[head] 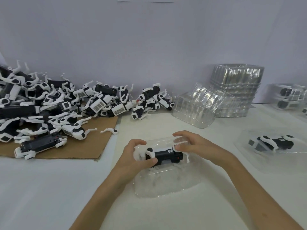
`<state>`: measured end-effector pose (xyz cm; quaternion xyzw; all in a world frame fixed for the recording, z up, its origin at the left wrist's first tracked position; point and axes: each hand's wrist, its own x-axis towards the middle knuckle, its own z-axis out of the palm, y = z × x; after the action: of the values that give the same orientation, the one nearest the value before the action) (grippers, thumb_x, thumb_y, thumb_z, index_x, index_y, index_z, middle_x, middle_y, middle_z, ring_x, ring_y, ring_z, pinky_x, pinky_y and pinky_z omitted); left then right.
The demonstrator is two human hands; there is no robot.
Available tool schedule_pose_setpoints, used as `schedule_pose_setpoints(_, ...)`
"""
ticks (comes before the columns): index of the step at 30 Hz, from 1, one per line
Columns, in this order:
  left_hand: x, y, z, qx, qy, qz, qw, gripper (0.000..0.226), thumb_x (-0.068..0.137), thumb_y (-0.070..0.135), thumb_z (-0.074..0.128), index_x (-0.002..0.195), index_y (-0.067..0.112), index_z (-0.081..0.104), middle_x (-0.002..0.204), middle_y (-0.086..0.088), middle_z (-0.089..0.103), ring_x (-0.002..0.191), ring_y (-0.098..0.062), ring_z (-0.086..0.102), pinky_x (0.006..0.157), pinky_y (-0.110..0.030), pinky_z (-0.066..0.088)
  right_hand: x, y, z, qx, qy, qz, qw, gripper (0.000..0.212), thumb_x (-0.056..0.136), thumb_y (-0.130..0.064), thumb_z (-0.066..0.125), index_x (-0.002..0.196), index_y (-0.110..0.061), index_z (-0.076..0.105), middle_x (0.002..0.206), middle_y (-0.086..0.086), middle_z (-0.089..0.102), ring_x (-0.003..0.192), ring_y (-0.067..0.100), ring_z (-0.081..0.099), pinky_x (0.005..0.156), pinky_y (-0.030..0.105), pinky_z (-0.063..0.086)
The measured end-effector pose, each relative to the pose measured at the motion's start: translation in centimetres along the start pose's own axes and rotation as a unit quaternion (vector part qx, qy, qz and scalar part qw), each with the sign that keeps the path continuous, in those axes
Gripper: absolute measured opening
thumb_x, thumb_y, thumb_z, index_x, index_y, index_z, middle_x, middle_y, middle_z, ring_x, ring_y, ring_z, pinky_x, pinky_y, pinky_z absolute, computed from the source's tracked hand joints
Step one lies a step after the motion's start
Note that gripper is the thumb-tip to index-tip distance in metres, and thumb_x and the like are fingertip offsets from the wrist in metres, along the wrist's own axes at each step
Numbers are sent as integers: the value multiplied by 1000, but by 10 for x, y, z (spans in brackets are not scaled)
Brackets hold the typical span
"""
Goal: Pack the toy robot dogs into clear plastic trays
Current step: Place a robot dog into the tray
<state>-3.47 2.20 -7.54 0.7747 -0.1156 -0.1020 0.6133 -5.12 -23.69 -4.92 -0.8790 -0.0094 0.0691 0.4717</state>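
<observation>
- While a black-and-white toy robot dog [166,155] was gripped at both ends in the lower centre of the frame, it was held lengthwise in the opening of a clear plastic tray [166,185] on the white counter [41,188]; whether it was fully seated could not be told.
- The left hand [132,156] was curled round the dog's left end, with the thumb pressed on the near side and the fingers [139,142] bent over the top.
- The right hand [194,146] was curled round the right end, with the thumb laid on the dog's top and the fingers arched over the far side.
- A pile of unpacked dogs [49,105] was heaped at the left of the frame, partly on a brown cardboard sheet [93,143], and one loose white leg [109,130] was seen just beside it.
- Empty trays [235,92] were stacked right of centre near the wall, and a few tilted trays [194,110] were leaned against the stack's left side.
- A packed tray [272,143] was seen at the right, apart from the hands.
</observation>
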Motion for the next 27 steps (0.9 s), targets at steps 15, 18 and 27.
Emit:
schedule_pose_setpoints(15,-5,0,8,-70,-62,33,995,77,53,33,76,124,50,55,118,24,64,111,11,56,76,-7,48,-27,-50,76,-292,2,-227,929,55,90,-65,54,139,-43,42,119,-25,48,115,-6,38,96,28,30)
schedule_pose_setpoints(18,-9,4,10,-103,-31,16,994,67,57,48,73,123,56,59,133,27,54,129,10,41,104,-23,35,-41,-39,68,-325,51,-195,924,59,87,-62,51,141,-43,36,133,-22,47,128,0,37,103,28,30)
schedule_pose_setpoints(27,-9,10,2,-151,74,21,986,46,70,38,61,116,38,69,137,15,57,125,-1,51,109,-38,39,-92,26,-9,-343,225,-38,911,39,97,-44,57,134,-39,49,131,-19,55,141,6,38,115,34,23)
